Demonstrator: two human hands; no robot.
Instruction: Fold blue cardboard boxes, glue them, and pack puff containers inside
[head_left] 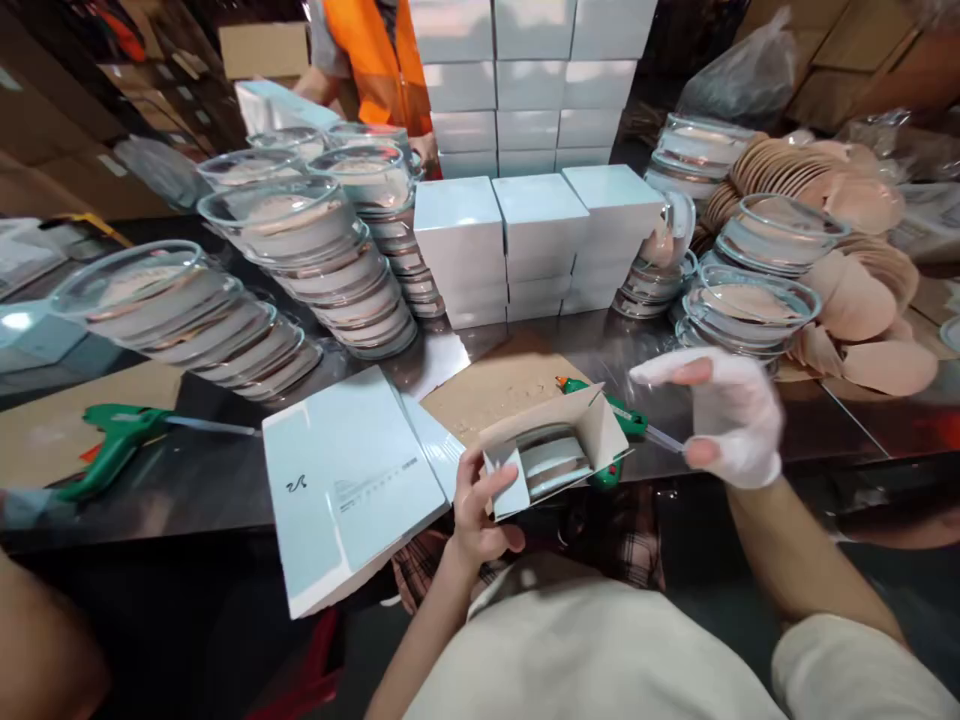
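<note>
My left hand grips the near left corner of a small open carton, its fingers over a side flap. Inside the carton lie stacked round glass dishes with pale layers between them. My right hand, in a white glove with bare fingertips, is raised to the right of the carton. Its thumb and fingers are apart with nothing between them. Behind the carton a green glue gun lies on the table, partly hidden. Flattened white cartons lie at the left of my left hand.
Leaning stacks of glass dishes stand at the left. White boxes are piled ahead. Round brown discs lie at the right beside more dishes. A second glue gun is at far left. A person in an orange vest stands opposite.
</note>
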